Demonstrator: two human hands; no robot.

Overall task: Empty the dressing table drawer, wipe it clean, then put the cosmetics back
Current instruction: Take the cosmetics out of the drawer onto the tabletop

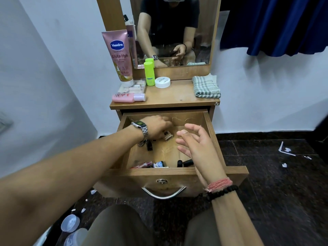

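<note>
Left hand [158,127] curled over small items mid-drawer (grip unclear), right hand [197,144] spread, holding nothing; drawer [177,172] half-emptied, cloth [206,87] unused upper right, wiping pending.

Single head view, wide-angle, edges bowed. Looks forward and steeply down from above the lap, facing the wall. Drawer [165,148] pulled open at centre, near, within arm's reach; both forearms enter from the bottom corners, left hand [158,127] and right hand [197,144] over the drawer. Worktop [177,96] just beyond the drawer, mirror [177,29] above it at top centre, cut by the top edge. Floor [275,174] at right and bottom. No second view, so no shared part.
</note>
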